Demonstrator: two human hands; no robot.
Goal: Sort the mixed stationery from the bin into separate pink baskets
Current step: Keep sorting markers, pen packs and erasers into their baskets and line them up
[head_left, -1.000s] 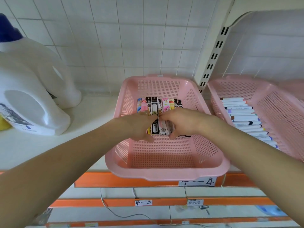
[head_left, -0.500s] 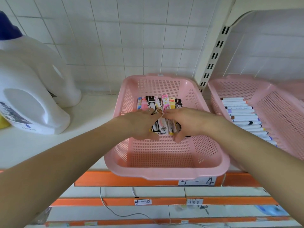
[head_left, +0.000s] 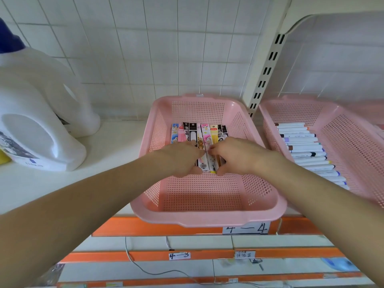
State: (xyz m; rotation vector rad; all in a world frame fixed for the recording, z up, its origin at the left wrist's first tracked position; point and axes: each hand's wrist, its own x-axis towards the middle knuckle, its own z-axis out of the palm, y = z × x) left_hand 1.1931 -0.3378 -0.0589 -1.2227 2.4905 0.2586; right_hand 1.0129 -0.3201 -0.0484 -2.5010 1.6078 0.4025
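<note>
Two hands meet inside the middle pink basket, which stands on the white shelf with its front rim above the orange shelf edge and a handwritten label reading 4—4. Your left hand and right hand both lie over a row of narrow packs set side by side, lengthwise, toward the back of that basket; the far ends of the packs show beyond your knuckles, printed in pink, black, yellow and blue. On each hand the fingers are bent down together over the tops of the packs, and the fingertips of the two hands nearly touch at the centre of the row. Each thumb is tucked against the near ends of the packs, so both hands grip the row between fingers and thumb. The front half of the basket floor is bare mesh. Just to the right, past the slotted upright, a second pink basket holds a row of white markers lying crosswise. Well to your left on the shelf stands a large white detergent jug, against the tiled wall.
</note>
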